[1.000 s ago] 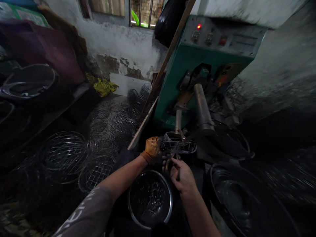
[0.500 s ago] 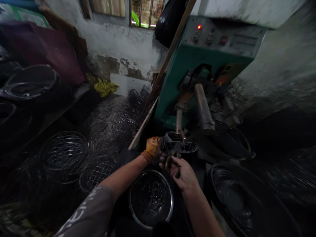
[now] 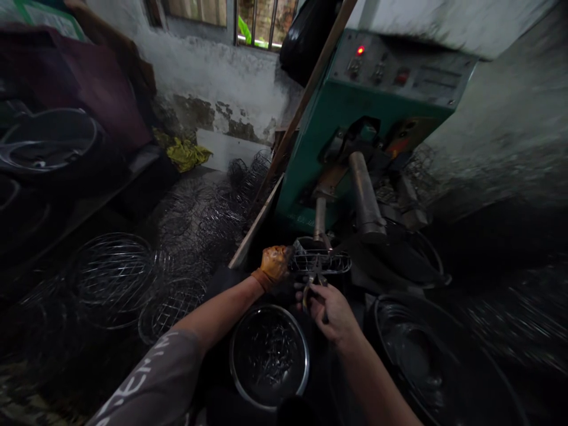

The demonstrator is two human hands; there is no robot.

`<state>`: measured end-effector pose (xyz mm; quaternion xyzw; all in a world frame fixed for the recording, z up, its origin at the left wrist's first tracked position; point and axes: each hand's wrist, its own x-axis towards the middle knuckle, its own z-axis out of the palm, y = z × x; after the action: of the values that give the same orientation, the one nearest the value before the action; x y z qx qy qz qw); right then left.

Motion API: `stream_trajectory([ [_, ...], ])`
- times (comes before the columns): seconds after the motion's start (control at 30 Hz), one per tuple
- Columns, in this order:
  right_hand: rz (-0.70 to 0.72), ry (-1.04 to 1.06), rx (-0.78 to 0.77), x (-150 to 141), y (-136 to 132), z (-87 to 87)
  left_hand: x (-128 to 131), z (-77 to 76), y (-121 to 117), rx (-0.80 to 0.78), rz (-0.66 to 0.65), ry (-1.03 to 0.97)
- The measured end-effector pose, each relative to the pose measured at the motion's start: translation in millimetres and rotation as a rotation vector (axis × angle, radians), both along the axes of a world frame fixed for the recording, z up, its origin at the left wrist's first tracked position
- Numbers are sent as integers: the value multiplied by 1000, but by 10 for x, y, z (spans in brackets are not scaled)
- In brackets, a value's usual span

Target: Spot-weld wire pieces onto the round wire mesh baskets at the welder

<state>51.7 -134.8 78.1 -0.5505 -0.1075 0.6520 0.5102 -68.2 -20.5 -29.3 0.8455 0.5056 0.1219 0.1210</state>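
My left hand [image 3: 274, 264], in an orange-brown glove, is closed on the left end of a wire basket [image 3: 331, 262]. The basket sits at the lower electrode rod [image 3: 320, 219] of a green machine. In my bare right hand [image 3: 331, 307] is a pair of pliers [image 3: 314, 284], its dark jaws pointing up at the basket's near side. Whether the jaws touch the wire I cannot tell. Below and between my forearms stands a round metal bowl [image 3: 270, 405] holding many short wire pieces.
The green machine [image 3: 306, 148] with a lit red lamp rises ahead, its thick upper rod [image 3: 366, 195] jutting toward me. Round wire racks [image 3: 113, 272] and tangled wire lie on the left. A large dark basin [image 3: 381, 331] holding coiled wire is at right. A wooden board [image 3: 257, 222] leans beside the machine.
My right hand has shifted slightly right, and the pliers now point more upright at the basket's near edge. My left hand keeps its hold on the basket.
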Motion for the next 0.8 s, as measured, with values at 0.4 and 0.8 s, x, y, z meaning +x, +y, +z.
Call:
stream_trajectory([
  [0.4, 24, 55, -13, 59, -142, 54, -25, -31, -45, 35, 10, -35],
  [0.8, -3, 37, 16, 46, -149, -45, 1, -12, -71, -25, 20, -53],
])
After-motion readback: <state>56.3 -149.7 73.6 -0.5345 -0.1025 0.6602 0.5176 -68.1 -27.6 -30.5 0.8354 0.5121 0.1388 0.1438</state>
